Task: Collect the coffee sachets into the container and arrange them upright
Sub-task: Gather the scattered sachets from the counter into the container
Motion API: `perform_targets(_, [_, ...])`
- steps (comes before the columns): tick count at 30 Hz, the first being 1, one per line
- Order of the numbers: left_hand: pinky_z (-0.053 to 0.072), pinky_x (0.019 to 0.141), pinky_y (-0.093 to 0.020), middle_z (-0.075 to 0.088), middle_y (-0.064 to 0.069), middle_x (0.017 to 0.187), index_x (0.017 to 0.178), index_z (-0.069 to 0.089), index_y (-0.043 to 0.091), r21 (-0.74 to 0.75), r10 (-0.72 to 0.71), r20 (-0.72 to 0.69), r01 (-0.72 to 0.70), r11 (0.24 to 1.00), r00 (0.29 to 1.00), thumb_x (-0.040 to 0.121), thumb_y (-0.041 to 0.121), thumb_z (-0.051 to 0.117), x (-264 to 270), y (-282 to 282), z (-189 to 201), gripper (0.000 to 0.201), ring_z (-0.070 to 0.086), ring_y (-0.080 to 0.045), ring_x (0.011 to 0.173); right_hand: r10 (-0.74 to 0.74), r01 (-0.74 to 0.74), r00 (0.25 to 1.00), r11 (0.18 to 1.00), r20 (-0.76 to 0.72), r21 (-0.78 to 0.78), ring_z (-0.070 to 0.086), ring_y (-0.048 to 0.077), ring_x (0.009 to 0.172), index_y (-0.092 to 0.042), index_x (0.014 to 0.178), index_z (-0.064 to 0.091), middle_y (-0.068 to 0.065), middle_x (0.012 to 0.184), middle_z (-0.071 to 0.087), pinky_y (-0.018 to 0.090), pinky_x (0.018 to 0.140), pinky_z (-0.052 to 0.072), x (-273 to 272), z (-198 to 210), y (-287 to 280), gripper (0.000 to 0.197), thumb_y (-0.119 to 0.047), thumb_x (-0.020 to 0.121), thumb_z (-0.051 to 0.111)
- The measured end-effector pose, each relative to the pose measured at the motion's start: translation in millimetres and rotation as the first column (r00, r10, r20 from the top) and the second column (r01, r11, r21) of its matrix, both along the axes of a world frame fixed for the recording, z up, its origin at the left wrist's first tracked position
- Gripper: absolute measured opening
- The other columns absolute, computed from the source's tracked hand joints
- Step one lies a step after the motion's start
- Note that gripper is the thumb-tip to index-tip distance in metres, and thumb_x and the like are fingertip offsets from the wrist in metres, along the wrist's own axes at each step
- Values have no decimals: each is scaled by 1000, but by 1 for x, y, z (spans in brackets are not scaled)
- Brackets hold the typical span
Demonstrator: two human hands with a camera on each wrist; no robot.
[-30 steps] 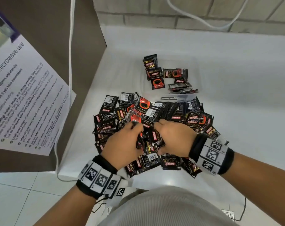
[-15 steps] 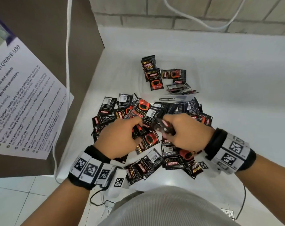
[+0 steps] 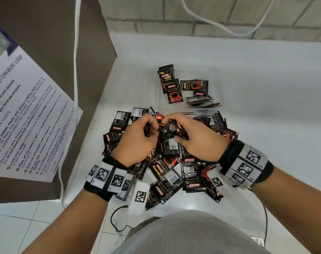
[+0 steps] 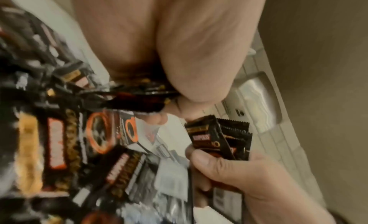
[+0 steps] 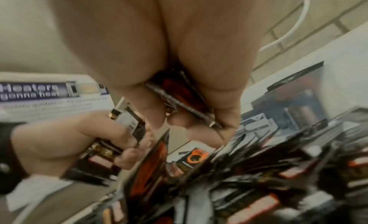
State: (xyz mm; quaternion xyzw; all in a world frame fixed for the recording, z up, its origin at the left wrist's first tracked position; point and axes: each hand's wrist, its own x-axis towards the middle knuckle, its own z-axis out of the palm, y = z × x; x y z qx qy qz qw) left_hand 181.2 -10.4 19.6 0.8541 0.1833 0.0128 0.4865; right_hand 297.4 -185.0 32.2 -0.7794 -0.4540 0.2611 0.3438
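Observation:
A heap of black coffee sachets [image 3: 167, 173] lies on the white counter [image 3: 269, 110]. Behind it stands a clear container [image 3: 203, 108] with several sachets [image 3: 171, 87] inside, some leaning upright at its left, others lying flat. Both hands hover over the far side of the heap, close together. My left hand [image 3: 146, 129] grips a small bundle of sachets [image 4: 139, 93]. My right hand [image 3: 181, 132] grips another bundle [image 5: 179, 98], also seen in the left wrist view [image 4: 219, 139]. The wrist views are blurred.
A printed microwave notice [image 3: 27, 116] hangs on the brown panel at the left, with a white cable [image 3: 75, 70] running down beside it. Another cable [image 3: 220, 26] loops along the brick wall behind. The counter's front edge is near my body.
Both hands have lifted off the near part of the heap and moved away from me towards the container, each carrying sachets. The right hand's bundle came up first.

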Motion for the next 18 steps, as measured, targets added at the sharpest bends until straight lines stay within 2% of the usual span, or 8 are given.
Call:
perform_targets(1, [54, 62, -37, 68, 4, 93, 99, 58, 26, 29, -32, -25, 33, 999, 999, 93, 6, 65, -1, 1, -3, 22, 66, -26, 75, -4, 5, 1000, 1000, 26, -15, 59, 5, 99, -33, 131, 44, -5, 110, 60, 31, 90, 50, 3, -6, -1, 55, -3, 90, 66])
perform_targets(3, [47, 71, -21, 64, 14, 104, 109, 57, 33, 108, -149, -108, 160, 981, 983, 91, 23, 75, -4, 2, -6, 27, 63, -6, 88, -32, 32, 999, 997, 4, -67, 60, 1, 92, -32, 126, 44, -7, 104, 62, 28, 81, 50, 10, -13, -8, 53, -1, 89, 66])
perform_targets(5, [46, 87, -23, 57, 16, 117, 119, 54, 38, 163, -248, -207, 283, 945, 946, 79, 45, 85, -7, -2, -10, 51, 57, -5, 105, -39, 34, 998, 992, -40, -121, 59, -8, 76, -30, 126, 43, -12, 91, 61, 15, 67, 42, 12, -15, -14, 48, -1, 92, 62])
perform_targets(8, [44, 102, -26, 42, 8, 129, 136, 49, 34, 233, -327, -312, 406, 884, 892, 72, 46, 90, -3, -20, -18, 77, 50, -11, 114, -27, 25, 999, 996, -19, -80, 61, -5, 81, -36, 135, 39, -11, 99, 63, 18, 71, 44, 10, -17, -17, 58, 0, 94, 59])
perform_targets(10, [51, 99, -30, 36, 3, 127, 139, 50, 30, 316, -355, -321, 453, 834, 878, 77, 37, 88, 0, -33, -27, 72, 55, -16, 106, -33, 33, 999, 999, 0, -25, 61, 4, 104, -45, 139, 36, -7, 123, 61, 23, 91, 49, 10, -17, -16, 68, 0, 94, 60])
perform_targets(12, [56, 92, -38, 34, 1, 121, 130, 56, 28, 382, -363, -299, 459, 802, 883, 81, 30, 83, 1, -36, -35, 56, 57, -19, 96, -66, 67, 998, 998, 18, -13, 58, 14, 109, -45, 132, 43, -1, 126, 56, 30, 96, 47, 11, -16, -15, 57, -6, 95, 62])
perform_targets(16, [51, 83, -36, 44, 1, 111, 113, 55, 24, 405, -373, -186, 417, 814, 909, 89, 28, 73, 2, -32, -37, 31, 52, -19, 97, -140, 140, 990, 990, -30, 26, 53, 0, 75, -29, 113, 48, -3, 99, 58, 26, 69, 41, 9, -13, -18, 28, -19, 94, 67])
perform_targets(18, [45, 70, -31, 51, 3, 98, 101, 45, 25, 290, -292, -116, 314, 904, 949, 93, 27, 69, 3, -26, -24, 26, 52, -17, 88, -154, 161, 982, 985, -106, 64, 54, 3, 70, -27, 109, 47, -3, 93, 60, 28, 65, 44, 7, -7, -19, 28, -25, 93, 70])
